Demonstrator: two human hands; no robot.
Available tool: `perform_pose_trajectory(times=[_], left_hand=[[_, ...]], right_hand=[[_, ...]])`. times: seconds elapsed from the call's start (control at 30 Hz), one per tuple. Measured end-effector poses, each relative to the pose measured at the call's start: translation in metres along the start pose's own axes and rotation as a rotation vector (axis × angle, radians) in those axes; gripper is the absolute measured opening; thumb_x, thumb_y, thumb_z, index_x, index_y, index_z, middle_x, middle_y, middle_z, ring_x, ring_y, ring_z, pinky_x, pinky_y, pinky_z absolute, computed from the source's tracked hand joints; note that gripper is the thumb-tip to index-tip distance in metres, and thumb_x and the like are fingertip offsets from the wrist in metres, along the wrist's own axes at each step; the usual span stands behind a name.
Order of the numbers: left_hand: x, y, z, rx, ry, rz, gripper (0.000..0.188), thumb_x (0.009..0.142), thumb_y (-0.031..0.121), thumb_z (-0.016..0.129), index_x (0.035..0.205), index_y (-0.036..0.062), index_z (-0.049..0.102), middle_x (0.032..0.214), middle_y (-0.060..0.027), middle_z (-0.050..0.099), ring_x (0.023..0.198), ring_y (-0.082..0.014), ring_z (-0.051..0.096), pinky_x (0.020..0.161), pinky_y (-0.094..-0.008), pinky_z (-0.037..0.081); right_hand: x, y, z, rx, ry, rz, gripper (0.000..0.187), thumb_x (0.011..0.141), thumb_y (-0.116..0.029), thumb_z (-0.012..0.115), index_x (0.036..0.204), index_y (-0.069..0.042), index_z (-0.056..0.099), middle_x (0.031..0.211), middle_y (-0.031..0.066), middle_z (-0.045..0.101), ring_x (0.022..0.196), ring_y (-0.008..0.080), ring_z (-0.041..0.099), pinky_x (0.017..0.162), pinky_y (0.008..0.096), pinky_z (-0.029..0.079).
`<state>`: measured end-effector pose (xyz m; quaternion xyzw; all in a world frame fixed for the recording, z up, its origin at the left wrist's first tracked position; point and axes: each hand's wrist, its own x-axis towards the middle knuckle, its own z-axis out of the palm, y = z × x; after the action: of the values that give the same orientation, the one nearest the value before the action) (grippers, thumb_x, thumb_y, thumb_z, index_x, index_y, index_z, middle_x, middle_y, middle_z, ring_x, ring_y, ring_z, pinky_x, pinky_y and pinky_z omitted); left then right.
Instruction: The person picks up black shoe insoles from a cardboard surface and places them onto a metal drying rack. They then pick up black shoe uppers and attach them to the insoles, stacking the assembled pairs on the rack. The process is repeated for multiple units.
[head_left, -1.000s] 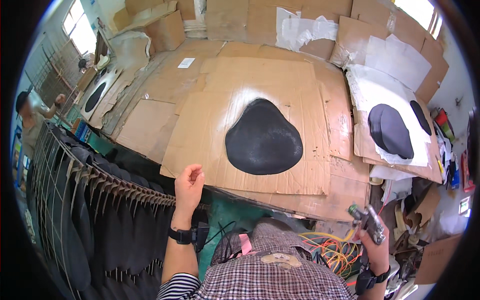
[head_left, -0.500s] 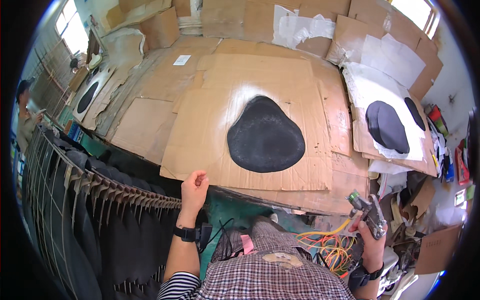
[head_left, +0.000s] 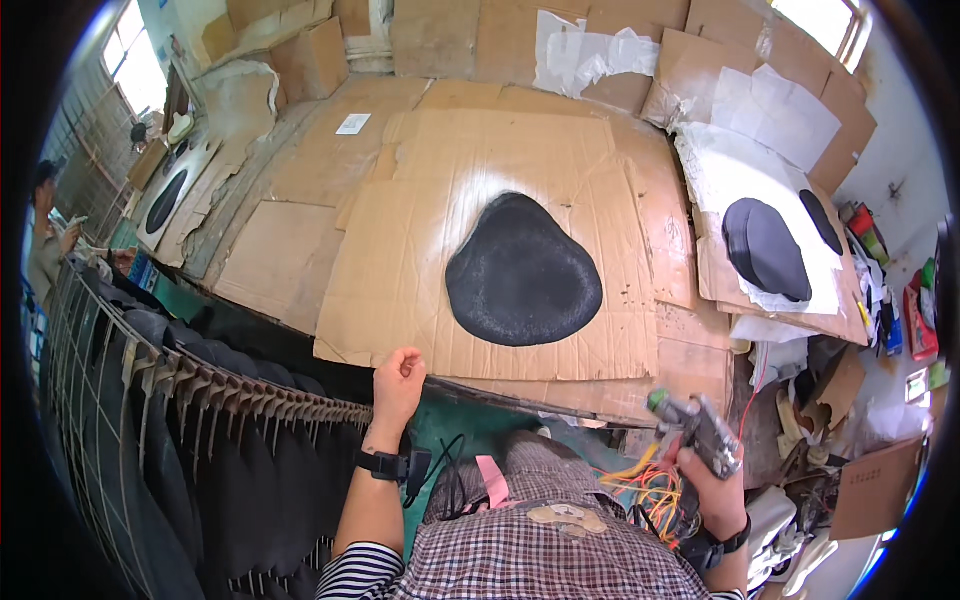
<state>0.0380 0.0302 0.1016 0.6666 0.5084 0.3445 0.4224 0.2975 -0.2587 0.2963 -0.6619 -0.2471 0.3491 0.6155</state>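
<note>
A black rounded-triangular pad (head_left: 525, 270) lies flat on a large sheet of cardboard (head_left: 400, 300) in front of me, with pale speckles along its lower part. Just off the cardboard's near edge is my left hand (head_left: 399, 385), its fingers curled in and no object visible in them. On the right, my right hand (head_left: 715, 480) grips a metal spray gun (head_left: 705, 435) with a green part at its front end. A yellow hose (head_left: 645, 460) runs beside the gun. The gun is below and right of the pad, apart from it.
More black pads (head_left: 765, 250) lie on white-covered cardboard at the right. A wire rack (head_left: 150, 370) with hanging dark sheets stands close on my left. Tangled orange and yellow hoses (head_left: 655, 500) lie by my right side. Another person (head_left: 48, 235) is at the far left.
My right hand has moved left with the spray gun. The left hand has shifted slightly right. Pale speckles on the pad's lower part show more strongly.
</note>
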Motion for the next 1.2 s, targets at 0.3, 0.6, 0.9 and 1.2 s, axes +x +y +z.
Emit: perform_pose_trajectory(times=[0.3, 0.6, 0.9, 1.2], left_hand=[[-0.008, -0.045, 0.007, -0.031, 0.004, -0.057, 0.013, 0.084, 0.004, 0.062, 0.096, -0.0012, 0.063, 0.076, -0.0045, 0.063, 0.067, -0.0096, 0.058, 0.063, -0.0246, 0.048], [0.009, -0.076, 0.044, 0.088, 0.045, -0.215, 0.012, 0.082, 0.006, 0.063, 0.092, 0.0006, 0.065, 0.073, -0.004, 0.064, 0.068, -0.0106, 0.06, 0.063, -0.0263, 0.048], [0.042, -0.096, 0.098, 0.329, 0.066, -0.227, 0.017, 0.079, 0.01, 0.059, 0.092, 0.0027, 0.067, 0.084, -0.0166, 0.068, 0.081, -0.0294, 0.066, 0.073, -0.038, 0.051], [0.084, -0.074, 0.138, 0.472, 0.083, -0.266, 0.021, 0.076, 0.011, 0.061, 0.094, 0.0038, 0.068, 0.093, -0.0175, 0.067, 0.092, -0.0336, 0.062, 0.083, -0.0407, 0.048]], right_hand=[[0.016, 0.003, -0.037, -0.144, 0.13, -0.009, 0.025, 0.084, -0.003, 0.063, 0.107, 0.003, 0.055, 0.081, 0.006, 0.063, 0.071, 0.0126, 0.062, 0.065, 0.0255, 0.05], [0.022, -0.016, -0.054, -0.088, -0.075, -0.018, 0.048, 0.082, -0.006, 0.068, 0.125, 0.003, 0.049, 0.085, 0.0055, 0.062, 0.075, 0.013, 0.062, 0.07, 0.0267, 0.052], [0.031, -0.006, -0.1, -0.263, -0.23, 0.111, 0.048, 0.078, -0.003, 0.07, 0.123, 0.003, 0.054, 0.094, 0.0057, 0.063, 0.082, 0.0112, 0.06, 0.076, 0.0272, 0.05], [0.046, -0.011, -0.11, -0.189, -0.308, 0.038, 0.049, 0.077, 0.001, 0.068, 0.123, 0.003, 0.053, 0.089, 0.0058, 0.063, 0.081, 0.0131, 0.062, 0.074, 0.0289, 0.051]])
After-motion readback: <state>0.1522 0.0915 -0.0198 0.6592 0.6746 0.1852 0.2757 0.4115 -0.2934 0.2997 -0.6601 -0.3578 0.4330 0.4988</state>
